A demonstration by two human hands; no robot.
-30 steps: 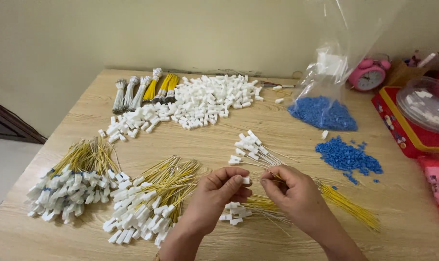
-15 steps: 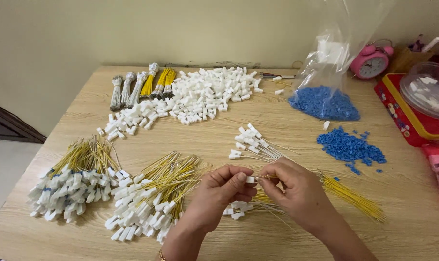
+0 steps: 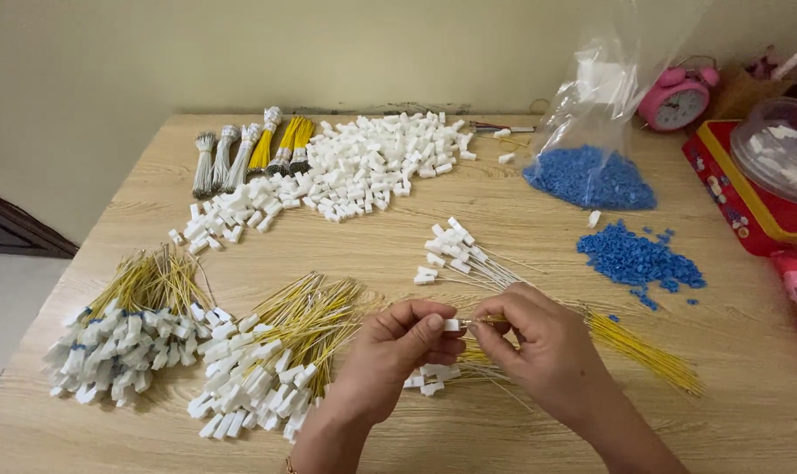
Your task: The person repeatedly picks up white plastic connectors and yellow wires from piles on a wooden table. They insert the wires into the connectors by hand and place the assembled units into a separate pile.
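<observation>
Left hand (image 3: 398,347) pinches a small white connector (image 3: 452,325) at the near middle of the wooden table (image 3: 504,211). Right hand (image 3: 539,351) pinches a thin yellow wire (image 3: 644,351) right at it; the joint itself is too tiny to make out. Fingers hide the loose connectors beneath.

Wooden table (image 3: 504,202) bearing white connector heap (image 3: 363,167), yellow wire bundles (image 3: 275,342), loose blue pellets (image 3: 635,259), pellet bag (image 3: 591,167).
</observation>
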